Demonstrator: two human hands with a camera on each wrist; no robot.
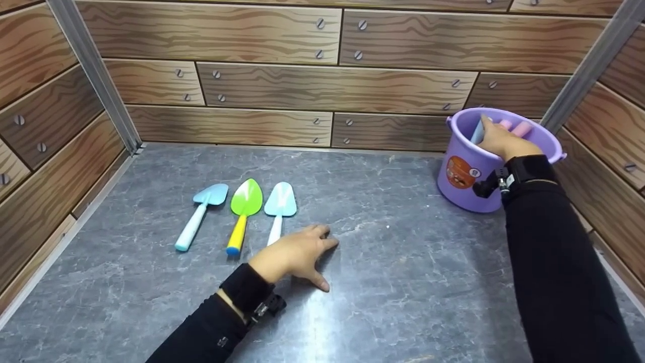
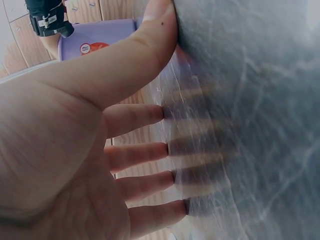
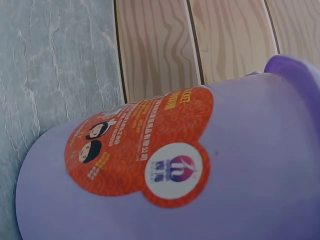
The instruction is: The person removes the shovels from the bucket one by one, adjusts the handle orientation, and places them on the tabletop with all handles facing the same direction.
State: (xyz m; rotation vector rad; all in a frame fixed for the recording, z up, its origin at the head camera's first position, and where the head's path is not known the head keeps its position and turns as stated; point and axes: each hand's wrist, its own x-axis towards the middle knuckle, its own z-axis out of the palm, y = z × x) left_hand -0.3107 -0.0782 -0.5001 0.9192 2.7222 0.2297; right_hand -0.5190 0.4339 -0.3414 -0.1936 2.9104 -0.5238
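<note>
My right hand (image 1: pixel 504 142) reaches down into a purple bucket (image 1: pixel 471 161) at the right. Beside its thumb is a light-blue piece (image 1: pixel 477 133), and pink handles (image 1: pixel 522 129) show behind the hand. The fingers are hidden inside, so I cannot tell whether they grip anything. In the right wrist view the bucket's wall with its orange sticker (image 3: pixel 135 150) fills much of the frame. My left hand (image 1: pixel 300 252) is spread, holding nothing, fingertips down at the grey tabletop (image 1: pixel 383 282). It overlaps the handle of a light-blue trowel (image 1: pixel 280 200).
To the left lie a green trowel with a yellow handle (image 1: pixel 245 204) and another light-blue trowel (image 1: pixel 201 212), blades pointing away. Wood-patterned panels (image 1: pixel 262 85) wall in the back and both sides. The bucket stands in the back right corner.
</note>
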